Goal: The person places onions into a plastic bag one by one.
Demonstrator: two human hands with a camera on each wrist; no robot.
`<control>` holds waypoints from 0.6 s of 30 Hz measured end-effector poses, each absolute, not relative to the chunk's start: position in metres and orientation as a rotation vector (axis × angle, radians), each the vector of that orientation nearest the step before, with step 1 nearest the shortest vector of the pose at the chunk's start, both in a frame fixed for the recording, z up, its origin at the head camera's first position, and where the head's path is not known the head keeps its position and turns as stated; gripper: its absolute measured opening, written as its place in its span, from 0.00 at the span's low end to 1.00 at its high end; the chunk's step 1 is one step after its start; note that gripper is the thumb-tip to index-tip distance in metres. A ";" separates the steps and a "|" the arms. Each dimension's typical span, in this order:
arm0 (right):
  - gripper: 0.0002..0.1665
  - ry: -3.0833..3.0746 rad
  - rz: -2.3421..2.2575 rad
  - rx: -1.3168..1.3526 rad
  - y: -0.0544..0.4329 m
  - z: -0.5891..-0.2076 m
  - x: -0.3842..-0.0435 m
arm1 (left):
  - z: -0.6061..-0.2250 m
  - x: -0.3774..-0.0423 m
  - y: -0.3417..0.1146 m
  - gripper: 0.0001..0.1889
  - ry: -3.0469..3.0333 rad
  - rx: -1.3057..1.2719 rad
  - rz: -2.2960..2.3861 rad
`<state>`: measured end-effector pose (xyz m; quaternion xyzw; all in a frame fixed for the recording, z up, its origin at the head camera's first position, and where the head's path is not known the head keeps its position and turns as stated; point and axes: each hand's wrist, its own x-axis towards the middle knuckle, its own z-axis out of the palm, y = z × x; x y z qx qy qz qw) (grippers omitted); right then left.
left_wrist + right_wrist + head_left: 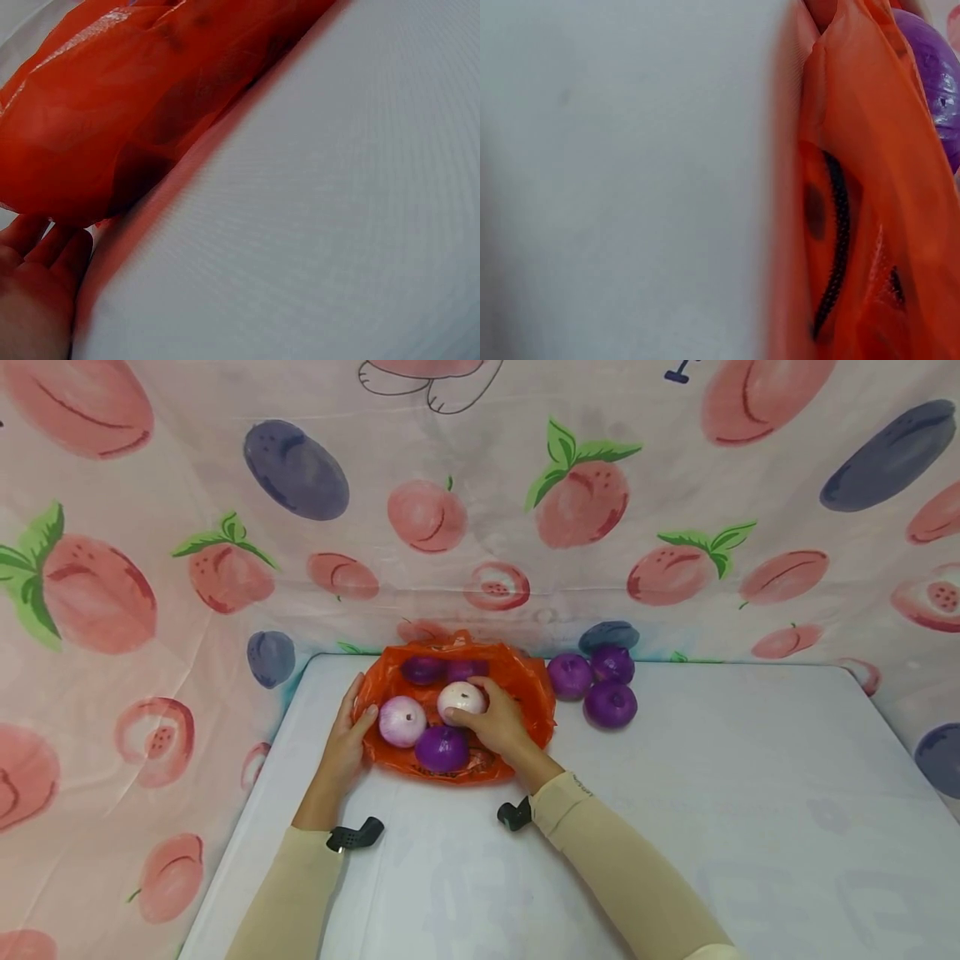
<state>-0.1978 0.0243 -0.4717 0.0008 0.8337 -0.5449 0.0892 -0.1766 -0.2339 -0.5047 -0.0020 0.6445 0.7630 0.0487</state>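
Note:
An orange plastic bag lies spread on the table with onions in its mouth. My right hand reaches over it and grips a white onion between thumb and fingers. At the bag's left side, my left hand holds the rim, thumb over the edge and fingers outside. Beside the white onion sit a pale purple-and-white onion and a purple onion. Farther back in the bag are two dark purple onions. The left wrist view shows fingers against the bag; the right wrist view hides the right hand's grip.
Three purple onions, one of them nearest, stand together right of the bag. The white table ends at a fruit-printed cloth behind and to the left. Black wrist mounts sit on both forearms.

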 end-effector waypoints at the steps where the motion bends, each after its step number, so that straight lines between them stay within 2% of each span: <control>1: 0.44 2.482 -1.621 -0.001 0.024 -0.472 -0.198 | -0.505 -0.177 -0.234 0.34 1.962 -0.007 2.329; 18: 0.45 2.462 -1.599 -0.041 0.024 -0.477 -0.200 | -0.505 -0.177 -0.235 0.35 1.982 0.000 2.310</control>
